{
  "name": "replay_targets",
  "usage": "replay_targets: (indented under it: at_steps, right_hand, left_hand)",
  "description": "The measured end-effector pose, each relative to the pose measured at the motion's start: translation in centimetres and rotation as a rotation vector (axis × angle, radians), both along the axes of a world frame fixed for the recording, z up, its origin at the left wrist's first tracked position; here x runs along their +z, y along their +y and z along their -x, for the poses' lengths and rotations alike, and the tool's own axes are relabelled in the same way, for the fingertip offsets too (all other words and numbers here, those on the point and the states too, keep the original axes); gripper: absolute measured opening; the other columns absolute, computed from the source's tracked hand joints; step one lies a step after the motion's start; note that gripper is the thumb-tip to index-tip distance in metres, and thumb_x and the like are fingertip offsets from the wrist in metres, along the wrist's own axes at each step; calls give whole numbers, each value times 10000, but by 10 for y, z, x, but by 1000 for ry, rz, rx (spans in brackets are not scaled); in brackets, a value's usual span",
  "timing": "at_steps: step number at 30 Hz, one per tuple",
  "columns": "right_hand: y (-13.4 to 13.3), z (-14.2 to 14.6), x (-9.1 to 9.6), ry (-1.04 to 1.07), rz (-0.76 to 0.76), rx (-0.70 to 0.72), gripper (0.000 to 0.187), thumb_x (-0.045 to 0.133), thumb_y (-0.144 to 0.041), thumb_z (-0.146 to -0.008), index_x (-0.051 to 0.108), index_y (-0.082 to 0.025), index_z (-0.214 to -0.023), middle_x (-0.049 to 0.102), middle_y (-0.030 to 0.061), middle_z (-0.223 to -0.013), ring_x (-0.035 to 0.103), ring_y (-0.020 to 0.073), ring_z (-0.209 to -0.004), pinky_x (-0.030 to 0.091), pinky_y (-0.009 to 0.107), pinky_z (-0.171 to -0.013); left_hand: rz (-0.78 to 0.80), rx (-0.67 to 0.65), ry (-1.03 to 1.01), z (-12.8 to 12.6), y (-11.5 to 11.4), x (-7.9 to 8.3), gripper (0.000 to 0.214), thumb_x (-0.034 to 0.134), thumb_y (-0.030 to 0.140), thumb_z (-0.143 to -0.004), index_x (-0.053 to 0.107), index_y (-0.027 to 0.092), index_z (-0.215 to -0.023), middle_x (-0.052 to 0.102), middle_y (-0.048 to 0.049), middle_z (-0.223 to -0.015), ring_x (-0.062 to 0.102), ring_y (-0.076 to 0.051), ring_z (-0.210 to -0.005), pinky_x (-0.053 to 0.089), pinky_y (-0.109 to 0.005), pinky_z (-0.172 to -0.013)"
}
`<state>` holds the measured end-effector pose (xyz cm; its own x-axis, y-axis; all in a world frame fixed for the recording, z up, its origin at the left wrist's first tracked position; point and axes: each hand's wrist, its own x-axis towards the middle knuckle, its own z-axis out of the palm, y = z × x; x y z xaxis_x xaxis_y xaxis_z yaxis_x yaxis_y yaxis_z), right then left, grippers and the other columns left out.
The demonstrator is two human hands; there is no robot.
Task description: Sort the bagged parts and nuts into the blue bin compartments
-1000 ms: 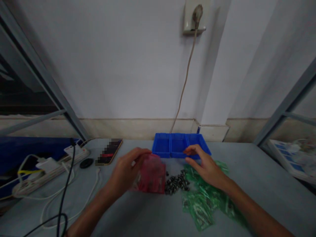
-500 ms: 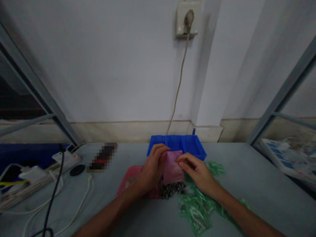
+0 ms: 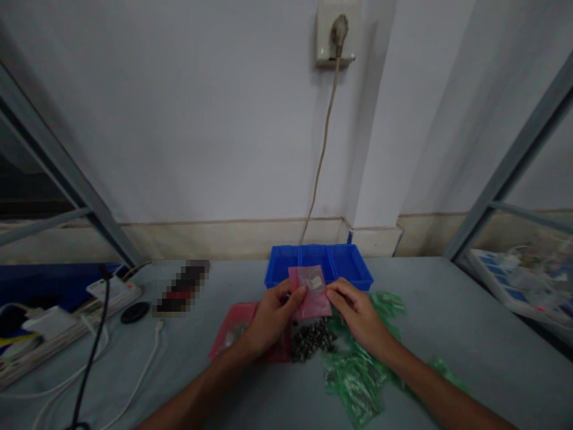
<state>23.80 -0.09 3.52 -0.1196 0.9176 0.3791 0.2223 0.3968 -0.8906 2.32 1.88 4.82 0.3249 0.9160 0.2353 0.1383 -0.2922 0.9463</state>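
Observation:
Between my two hands is a small pink plastic bag (image 3: 317, 306), tilted, with a whitish piece visible in its upper part. My left hand (image 3: 274, 315) pinches its left side, thumb on top. The fingertips of my right hand (image 3: 356, 307) are closed on its right edge. Just below the bag lies a heap of small dark metal parts (image 3: 312, 340). Partly hidden by my left arm, a red tray (image 3: 227, 327) holds clear-looking contents that I cannot make out. Green plastic bags (image 3: 358, 388) with small parts inside lie around and under my right forearm.
A blue three-compartment bin (image 3: 351, 267) stands behind my hands, near the wall. To the left are a power strip (image 3: 111, 307), white cables, a round black object (image 3: 135, 312) and a blurred-out item (image 3: 183, 289). At far right sits a white-and-blue tray (image 3: 505, 283) with plastic bags.
The pink bag has turned and tilted, so the whitish piece now shows. My left thumb has come onto its front, and my left hand sits slightly lower.

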Motion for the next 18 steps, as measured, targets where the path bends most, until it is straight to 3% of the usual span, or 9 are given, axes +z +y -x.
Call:
replay_targets:
  at_steps: [3, 7, 11, 13, 16, 18]
  right_hand:
    - [0, -2, 2, -36, -108, -46, 314, 599, -462, -1046, 762, -236, -902, 664, 81, -1121, 630, 264, -1108, 498, 378, -972]
    - [-4, -4, 5, -82, -162, 23, 295, 591, -409, -1061, 812, -251, -945, 595, 97, -1482, 617, 279, -1214, 471, 446, -1083]
    - [-8, -5, 8, -71, -192, 74, 289, 572, -410, -1076, 833, -288, -1091, 731, 95, -1329, 607, 304, -1269, 434, 517, -1132]
    - [-8, -5, 8, -47, -166, 72, 304, 565, -433, -1078, 828, -297, -1148, 767, 90, -1251, 631, 308, -1239, 448, 528, -1118]
    - [-6, -4, 7, -8, -78, 47, 318, 564, -445, -1072, 811, -295, -1207, 780, 77, -1239, 660, 301, -1215, 463, 510, -1119]
    - [-5, -3, 5, 45, -21, 22, 312, 568, -432, -1063, 801, -282, -1208, 782, 73, -1242, 674, 294, -1208, 487, 476, -1101]
  left_hand:
    - [-63, 21, 0, 0, 1, 1, 411, 584, 553, -1028, 810, 214, -1079, 754, -77, -1217, 705, -253, -1123, 590, -378, -987]
    - [-110, 60, 24, 1, 4, -3, 453, 582, 557, -1031, 826, 231, -832, 635, -75, -1477, 619, -300, -1334, 524, -493, -1140]
    - [-153, 127, 48, 4, 5, -3, 566, 545, 569, -1047, 742, 222, -645, 590, -16, -1555, 598, -301, -1368, 493, -509, -1170]
    - [-157, 144, 53, 6, 2, -1, 635, 434, 579, -1084, 747, 233, -654, 705, -23, -1408, 650, -279, -1287, 503, -479, -1151]
    - [-118, 125, 43, 7, -4, 1, 558, 394, 552, -1100, 814, 244, -901, 809, -46, -1085, 731, -258, -1070, 575, -420, -1018]
    - [-114, 109, 24, 8, -7, 0, 407, 478, 494, -1080, 765, 240, -1217, 798, -56, -1148, 731, -250, -1069, 597, -376, -945]
